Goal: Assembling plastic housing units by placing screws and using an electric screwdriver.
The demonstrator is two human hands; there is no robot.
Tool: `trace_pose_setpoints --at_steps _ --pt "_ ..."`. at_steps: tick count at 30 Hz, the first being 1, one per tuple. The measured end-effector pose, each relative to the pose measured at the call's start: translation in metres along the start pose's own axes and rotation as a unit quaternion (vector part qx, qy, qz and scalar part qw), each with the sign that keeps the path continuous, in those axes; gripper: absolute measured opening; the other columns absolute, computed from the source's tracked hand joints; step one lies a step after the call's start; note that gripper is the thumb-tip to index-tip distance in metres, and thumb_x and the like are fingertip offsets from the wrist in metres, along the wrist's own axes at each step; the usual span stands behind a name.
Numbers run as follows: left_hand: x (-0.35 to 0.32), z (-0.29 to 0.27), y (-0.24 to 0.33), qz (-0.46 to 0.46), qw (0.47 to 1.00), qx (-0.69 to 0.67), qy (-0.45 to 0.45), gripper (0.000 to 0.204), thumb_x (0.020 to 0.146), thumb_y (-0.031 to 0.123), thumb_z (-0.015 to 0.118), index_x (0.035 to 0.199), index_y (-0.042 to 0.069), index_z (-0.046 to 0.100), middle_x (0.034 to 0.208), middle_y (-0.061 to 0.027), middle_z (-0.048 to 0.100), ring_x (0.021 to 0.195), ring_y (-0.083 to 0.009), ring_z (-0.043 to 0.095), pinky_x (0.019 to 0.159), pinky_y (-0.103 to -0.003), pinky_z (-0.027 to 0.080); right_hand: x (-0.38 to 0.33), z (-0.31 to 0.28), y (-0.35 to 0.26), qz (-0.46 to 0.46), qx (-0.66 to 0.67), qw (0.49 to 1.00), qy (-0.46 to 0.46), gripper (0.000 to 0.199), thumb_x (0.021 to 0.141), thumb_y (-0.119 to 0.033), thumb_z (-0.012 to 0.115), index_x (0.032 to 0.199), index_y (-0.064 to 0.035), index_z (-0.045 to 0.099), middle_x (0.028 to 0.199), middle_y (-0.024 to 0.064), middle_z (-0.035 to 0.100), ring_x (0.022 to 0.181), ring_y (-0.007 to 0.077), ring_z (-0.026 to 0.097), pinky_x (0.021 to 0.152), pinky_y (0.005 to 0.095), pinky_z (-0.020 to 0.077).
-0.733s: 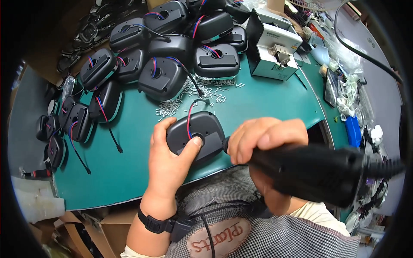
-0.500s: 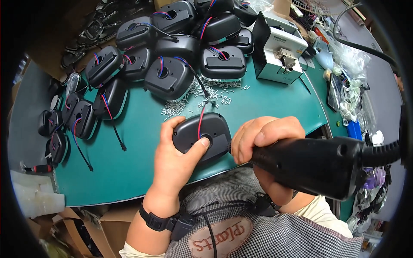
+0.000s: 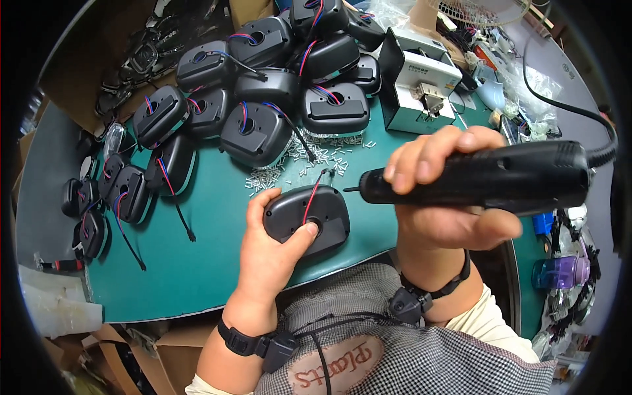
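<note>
My left hand [image 3: 264,253] grips a black rounded plastic housing [image 3: 331,227] near the table's front edge, its thumb at the round hole in the housing's back. Red and blue wires [image 3: 311,201] come out of that hole and end in a small dark plug. My right hand [image 3: 431,222] is wrapped round a thick black electric screwdriver [image 3: 526,176], held almost level. The screwdriver's thin bit [image 3: 352,189] points left, just above the housing's right end and apart from it. A corrugated cable [image 3: 604,155] runs from the tool's rear.
Loose screws [image 3: 262,179] lie beyond the housing on the green table mat [image 3: 197,270]. More black housings [image 3: 257,135] with wires are piled at the back and left. A white box-shaped device [image 3: 421,85] stands at the back right. A purple bottle [image 3: 561,272] is at the far right.
My right hand has raised the screwdriver up and away from the housing's right end, so its bit now shows. My left hand keeps the housing in nearly the same place.
</note>
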State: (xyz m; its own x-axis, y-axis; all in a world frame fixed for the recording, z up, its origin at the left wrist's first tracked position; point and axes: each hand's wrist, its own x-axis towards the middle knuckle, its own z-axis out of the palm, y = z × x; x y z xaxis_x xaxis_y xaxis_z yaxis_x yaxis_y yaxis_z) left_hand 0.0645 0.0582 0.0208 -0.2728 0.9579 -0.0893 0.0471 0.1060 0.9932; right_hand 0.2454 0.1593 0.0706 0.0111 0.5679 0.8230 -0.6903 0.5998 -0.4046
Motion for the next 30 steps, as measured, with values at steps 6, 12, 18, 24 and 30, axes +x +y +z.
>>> trace_pose_setpoints --at_steps 6,12,18,24,30 --pt "-0.001 -0.006 -0.003 -0.009 1.0 0.017 0.001 0.068 0.074 0.014 0.08 0.131 0.005 0.043 0.112 -0.0125 0.06 0.1 -0.0203 0.062 0.089 -0.033 0.051 -0.015 0.008 0.026 0.057 -0.046 0.997 -0.026 0.085 0.072 -0.073 0.07 0.111 -0.0016 0.042 0.077 0.0117 0.057 0.059 0.0214 0.059 0.058 0.0351 0.0535" --pt "0.004 -0.014 -0.007 -0.006 0.998 -0.046 -0.044 0.065 0.081 0.017 0.079 0.134 0.004 0.043 0.116 -0.0114 0.058 0.104 -0.0189 0.058 0.093 -0.033 0.048 0.0 0.001 0.03 0.105 -0.062 0.979 -0.161 0.085 0.069 -0.071 0.073 0.108 -0.0006 0.044 0.075 0.0108 0.057 0.058 0.0198 0.058 0.054 0.031 0.0515" --pt "0.007 -0.017 -0.019 0.047 0.996 -0.062 -0.047 0.055 0.089 0.017 0.072 0.134 0.001 0.045 0.119 -0.011 0.057 0.111 -0.0177 0.054 0.099 -0.032 0.044 -0.017 0.008 0.04 0.076 0.028 0.997 0.004 0.089 0.061 -0.067 0.082 0.106 0.0022 0.049 0.074 0.0113 0.058 0.059 0.0188 0.059 0.054 0.03 0.0528" --pt "0.007 -0.016 -0.011 0.011 0.998 -0.047 -0.045 0.055 0.087 0.01 0.07 0.134 0.001 0.043 0.118 -0.0096 0.055 0.108 -0.0176 0.055 0.097 -0.032 0.046 0.002 0.03 0.01 0.018 -0.02 0.999 -0.033 0.082 0.076 -0.071 0.069 0.117 -0.0032 0.047 0.081 0.0093 0.055 0.062 0.0217 0.058 0.062 0.0368 0.0505" --pt "0.01 -0.015 -0.019 0.057 0.998 0.005 -0.021 0.061 0.082 0.016 0.077 0.131 0.001 0.043 0.116 -0.0152 0.06 0.105 -0.0216 0.06 0.094 -0.035 0.049 0.002 0.073 0.025 0.07 0.067 0.991 -0.091 0.074 0.078 -0.062 0.074 0.113 -0.0036 0.045 0.082 0.0101 0.057 0.063 0.0224 0.06 0.062 0.0368 0.0506"
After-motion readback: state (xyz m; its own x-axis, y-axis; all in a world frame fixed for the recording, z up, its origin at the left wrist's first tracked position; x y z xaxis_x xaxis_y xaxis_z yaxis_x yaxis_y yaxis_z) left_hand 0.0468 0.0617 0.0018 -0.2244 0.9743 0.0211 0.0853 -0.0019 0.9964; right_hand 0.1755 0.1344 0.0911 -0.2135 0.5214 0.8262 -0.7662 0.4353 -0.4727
